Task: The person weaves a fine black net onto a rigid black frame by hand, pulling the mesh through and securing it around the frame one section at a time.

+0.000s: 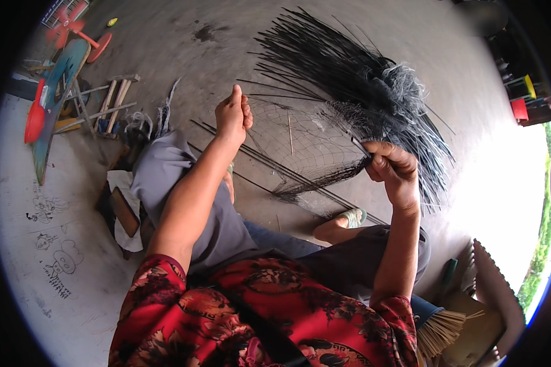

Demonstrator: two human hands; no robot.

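Note:
A thin dark mesh net (340,173) is spread between my two hands, above the floor. My left hand (231,117) is closed with the thumb up, and fine net strands run up to its fingers. My right hand (395,172) pinches the gathered dark edge of the net, and a short dark stick-like piece shows by its fingertips. Beyond the net, a big bundle of long dark thin rods (324,58) lies on the floor with a tangle of grey fibre (404,85) on it. A few loose dark rods (312,182) lie underneath the net.
To the left are a small wooden stool (117,105), a blue board (61,79) and a red fan-like thing (67,24). A wall with drawings (61,263) stands at lower left. A straw broom (444,330) is at lower right, near a bright doorway. My sandalled foot (340,225) rests below.

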